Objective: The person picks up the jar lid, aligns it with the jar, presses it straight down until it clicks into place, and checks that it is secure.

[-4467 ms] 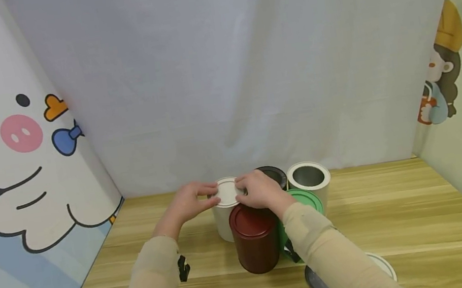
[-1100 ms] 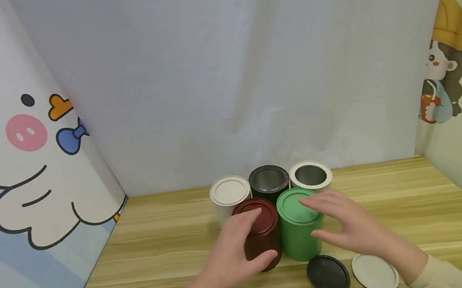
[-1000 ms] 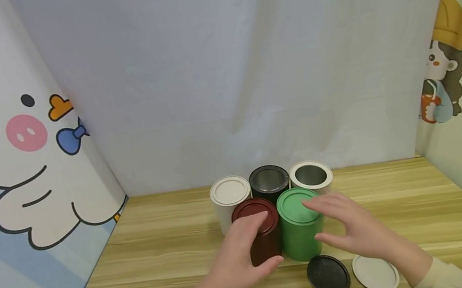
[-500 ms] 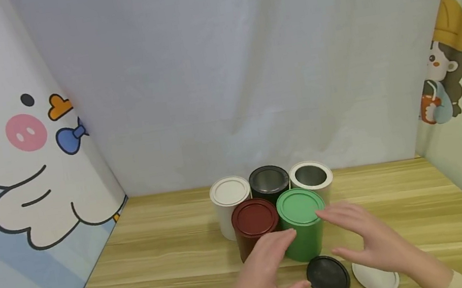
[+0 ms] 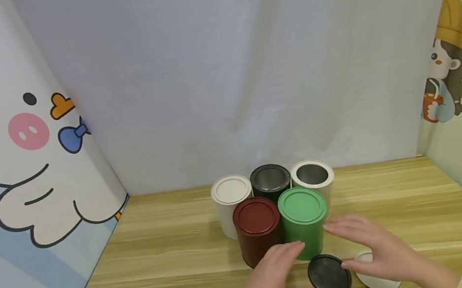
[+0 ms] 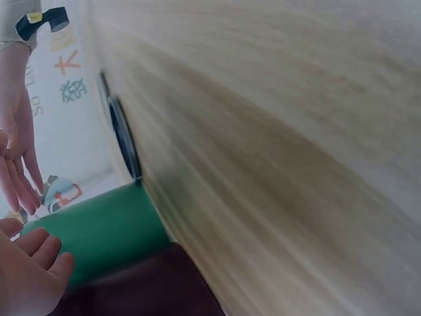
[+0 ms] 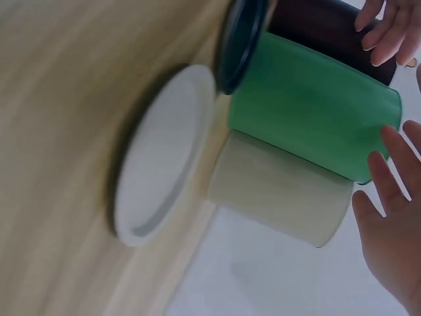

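Lower centre of the frame: left hand [image 5: 274, 284] and right hand [image 5: 378, 249], both released, flank the black lid [image 5: 329, 275], apparently not touching, before the green can [image 5: 303, 222]

Flat round white metal lid [image 5: 374, 278] beside the flat black lid [image 5: 329, 274]: largely hidden under right hand [image 5: 384, 253]. Left-wrist view blurred.

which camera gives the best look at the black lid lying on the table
The head view: the black lid lies flat on the table, seen whole from above, between the left hand and the right hand. The right wrist view shows it edge-on in front of the green can; the left wrist view shows only a thin, blurred edge.
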Demonstrator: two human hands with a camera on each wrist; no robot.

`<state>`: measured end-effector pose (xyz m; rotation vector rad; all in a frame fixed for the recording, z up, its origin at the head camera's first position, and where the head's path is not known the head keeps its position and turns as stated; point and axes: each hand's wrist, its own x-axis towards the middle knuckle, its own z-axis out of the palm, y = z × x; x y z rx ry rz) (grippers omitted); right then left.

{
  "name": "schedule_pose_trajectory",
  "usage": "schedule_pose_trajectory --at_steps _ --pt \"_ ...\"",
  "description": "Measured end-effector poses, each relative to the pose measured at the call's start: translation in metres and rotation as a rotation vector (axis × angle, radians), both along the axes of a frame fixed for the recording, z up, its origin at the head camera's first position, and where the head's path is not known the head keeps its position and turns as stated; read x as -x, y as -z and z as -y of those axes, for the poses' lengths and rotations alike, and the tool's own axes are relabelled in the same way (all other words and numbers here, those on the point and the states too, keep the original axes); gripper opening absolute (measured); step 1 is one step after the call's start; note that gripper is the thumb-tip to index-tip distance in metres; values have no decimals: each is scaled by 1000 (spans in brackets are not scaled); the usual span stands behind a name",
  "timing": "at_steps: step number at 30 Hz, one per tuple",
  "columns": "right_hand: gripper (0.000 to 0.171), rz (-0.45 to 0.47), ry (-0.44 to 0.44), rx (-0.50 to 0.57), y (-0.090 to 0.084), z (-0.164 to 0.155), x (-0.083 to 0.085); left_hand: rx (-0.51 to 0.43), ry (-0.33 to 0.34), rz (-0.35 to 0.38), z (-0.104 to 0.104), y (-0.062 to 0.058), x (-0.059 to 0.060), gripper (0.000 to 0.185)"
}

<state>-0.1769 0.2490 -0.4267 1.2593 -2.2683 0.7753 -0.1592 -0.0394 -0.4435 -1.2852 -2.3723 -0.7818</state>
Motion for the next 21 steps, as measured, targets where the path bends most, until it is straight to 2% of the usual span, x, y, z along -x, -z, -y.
schedule_pose_trajectory --at_steps 6,12,21 --pt "71 11 4 -59 20 -5 0 75 -27 14 0 8 2 77" --pt "72 -35 -27 -68 38 -9 4 115 -41 31 -3 13 4 76" --pt "75 -56 -52 -96 48 -14 10 148 -25 111 -9 23 9 71"
